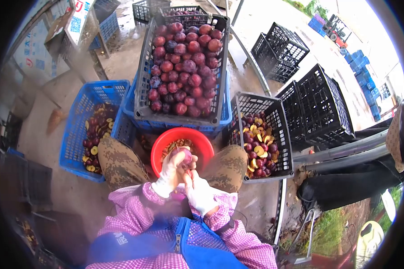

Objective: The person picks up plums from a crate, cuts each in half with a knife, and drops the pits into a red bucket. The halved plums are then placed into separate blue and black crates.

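Note:
Above the red basin [207,144], my left hand [167,175], in a white fingerless-looking glove, is closed around a plum [185,157]. Just below the plum is my right hand [199,193], also in a white glove. Its fingers are pinched together near the fruit, and whatever they hold is too hidden to make out. Small brownish-yellow pieces [178,144] lie in the basin, which sits between my knees. Directly beyond it a black crate [141,85] heaped with whole plums [188,67] rests on a blue crate [224,119].
On the left, a blue crate [72,130] holds cut plums [93,145]. A black crate [280,130] of plum halves [258,139] stands to the right. Stacked black crates [318,107] are beyond it. Another person's dark-trousered leg [345,190] extends in from the right.

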